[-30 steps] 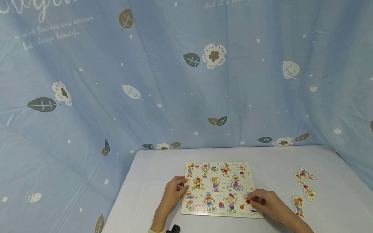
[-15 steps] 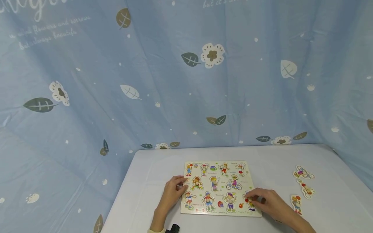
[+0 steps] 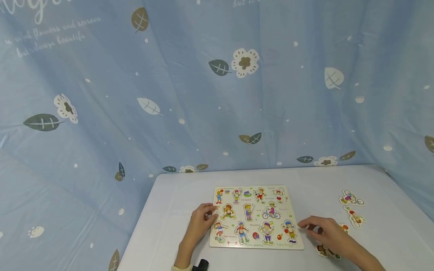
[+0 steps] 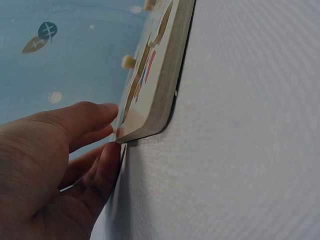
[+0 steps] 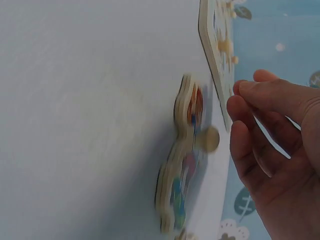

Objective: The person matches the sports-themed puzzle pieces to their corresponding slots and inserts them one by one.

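A wooden puzzle board (image 3: 237, 235) lies flat on the white table, its recesses filled with sports figures that carry small round knobs. My left hand (image 3: 200, 222) rests its fingertips and thumb against the board's left edge; in the left wrist view these fingertips (image 4: 111, 150) touch near a corner. Just right of the board is my right hand (image 3: 327, 233), fingers loosely bent and holding nothing. Closest to the board's right edge sits the table tennis figure (image 3: 289, 231), lying in its recess. Under and beside my right hand are a knobbed loose piece (image 5: 185, 165) and another, partly hidden piece (image 3: 327, 252).
Farther right on the table (image 3: 183, 188) lie a cyclist piece (image 3: 352, 197) and a tennis player piece (image 3: 355, 217). A patterned blue curtain (image 3: 190, 94) hangs behind the table. By my left wrist is a black object (image 3: 202, 264).
My right hand has let go of the table tennis figure and moved right, off the board. The figure stays in its recess. My left hand keeps its place, while the view shifts slightly.
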`<state>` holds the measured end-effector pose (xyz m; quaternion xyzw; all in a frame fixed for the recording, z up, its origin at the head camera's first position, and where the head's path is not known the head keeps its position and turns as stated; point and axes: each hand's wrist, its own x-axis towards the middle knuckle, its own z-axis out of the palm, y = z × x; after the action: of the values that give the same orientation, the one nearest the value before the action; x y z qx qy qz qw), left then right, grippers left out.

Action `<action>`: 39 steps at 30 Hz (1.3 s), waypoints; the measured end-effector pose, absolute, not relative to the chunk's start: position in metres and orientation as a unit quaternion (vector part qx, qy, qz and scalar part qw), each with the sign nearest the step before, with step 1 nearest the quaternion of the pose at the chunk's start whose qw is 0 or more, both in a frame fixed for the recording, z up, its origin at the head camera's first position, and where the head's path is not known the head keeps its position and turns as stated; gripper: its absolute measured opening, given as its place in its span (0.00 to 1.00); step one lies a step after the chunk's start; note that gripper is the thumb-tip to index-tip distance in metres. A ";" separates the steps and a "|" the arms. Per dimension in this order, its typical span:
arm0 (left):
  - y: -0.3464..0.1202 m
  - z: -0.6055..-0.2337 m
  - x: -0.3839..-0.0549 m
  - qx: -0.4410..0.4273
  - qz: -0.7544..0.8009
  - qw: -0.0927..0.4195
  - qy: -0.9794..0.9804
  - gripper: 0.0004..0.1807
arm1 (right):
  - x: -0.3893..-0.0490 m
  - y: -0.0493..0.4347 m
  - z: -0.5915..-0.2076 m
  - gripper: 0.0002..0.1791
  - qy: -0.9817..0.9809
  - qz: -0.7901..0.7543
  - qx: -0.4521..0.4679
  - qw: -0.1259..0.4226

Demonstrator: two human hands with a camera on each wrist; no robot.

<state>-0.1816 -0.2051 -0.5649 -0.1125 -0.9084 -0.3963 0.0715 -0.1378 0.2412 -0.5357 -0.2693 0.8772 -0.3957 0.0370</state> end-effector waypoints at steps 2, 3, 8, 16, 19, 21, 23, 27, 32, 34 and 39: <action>-0.205 -0.565 -0.182 -0.112 -0.396 0.071 -0.909 0.15 | -0.137 0.246 -0.535 0.13 0.879 -0.393 -0.267 0.043; -0.206 -0.565 -0.182 -0.113 -0.395 0.071 -0.909 0.15 | -0.136 0.248 -0.535 0.12 0.880 -0.393 -0.264 0.048; -0.206 -0.565 -0.182 -0.113 -0.399 0.067 -0.908 0.15 | -0.131 0.259 -0.532 0.11 0.892 -0.381 -0.232 0.075; -0.205 -0.562 -0.182 -0.114 -0.402 0.077 -0.905 0.15 | -0.127 0.272 -0.539 0.09 0.879 -0.387 -0.268 0.072; -0.205 -0.562 -0.181 -0.113 -0.402 0.077 -0.905 0.15 | -0.125 0.276 -0.543 0.10 0.866 -0.394 -0.304 0.050; -0.205 -0.562 -0.181 -0.114 -0.400 0.077 -0.906 0.15 | -0.124 0.278 -0.545 0.10 0.860 -0.398 -0.318 0.041; -0.205 -0.563 -0.180 -0.115 -0.398 0.077 -0.907 0.15 | -0.123 0.279 -0.546 0.10 0.859 -0.400 -0.315 0.047; -0.205 -0.563 -0.180 -0.115 -0.397 0.076 -0.908 0.15 | -0.121 0.280 -0.547 0.10 0.858 -0.408 -0.303 0.074; -0.205 -0.562 -0.180 -0.110 -0.398 0.072 -0.908 0.15 | -0.118 0.282 -0.547 0.11 0.845 -0.427 -0.312 0.081; -0.205 -0.562 -0.180 -0.109 -0.398 0.070 -0.908 0.15 | -0.117 0.283 -0.547 0.11 0.845 -0.427 -0.312 0.081; -0.205 -0.562 -0.180 -0.104 -0.401 0.065 -0.908 0.15 | -0.113 0.286 -0.547 0.09 0.861 -0.416 -0.270 0.115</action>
<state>-0.1795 -0.2048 -0.5623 -0.1036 -0.9080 -0.4007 0.0649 -0.1132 0.2862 -0.5468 -0.2696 0.8608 -0.4160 0.1153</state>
